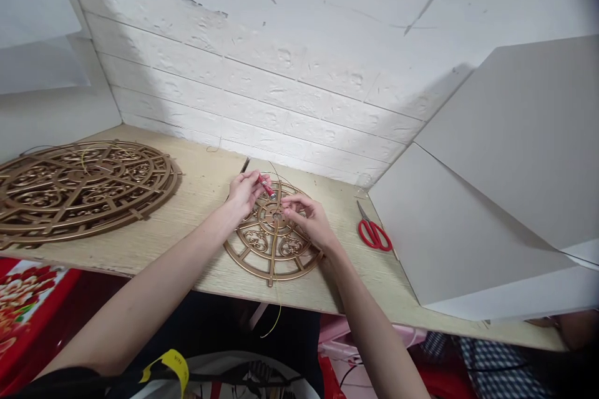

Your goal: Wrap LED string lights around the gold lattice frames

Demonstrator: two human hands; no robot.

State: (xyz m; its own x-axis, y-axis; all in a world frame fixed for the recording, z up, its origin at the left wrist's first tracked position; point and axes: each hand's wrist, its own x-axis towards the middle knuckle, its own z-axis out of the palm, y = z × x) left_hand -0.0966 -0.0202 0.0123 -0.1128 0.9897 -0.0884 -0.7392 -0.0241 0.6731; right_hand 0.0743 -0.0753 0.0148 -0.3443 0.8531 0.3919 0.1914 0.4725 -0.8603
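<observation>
A round bronze-coloured openwork disc with scroll patterns lies flat on the table before me. My left hand is closed around a small red, stick-like tool with a shiny end, above the disc's upper left. My right hand is over the disc's right side, its thumb and fingertips drawn together near the hub. Whatever they pinch is too small to make out. A thin dark wire rises behind the disc. From its front a thin yellow wire hangs past the table edge.
Larger bronze discs are stacked at the left on the wooden table. Red-handled scissors lie at the right, near a grey-white panel. A white brick-patterned wall stands behind. Below the front edge is a white container.
</observation>
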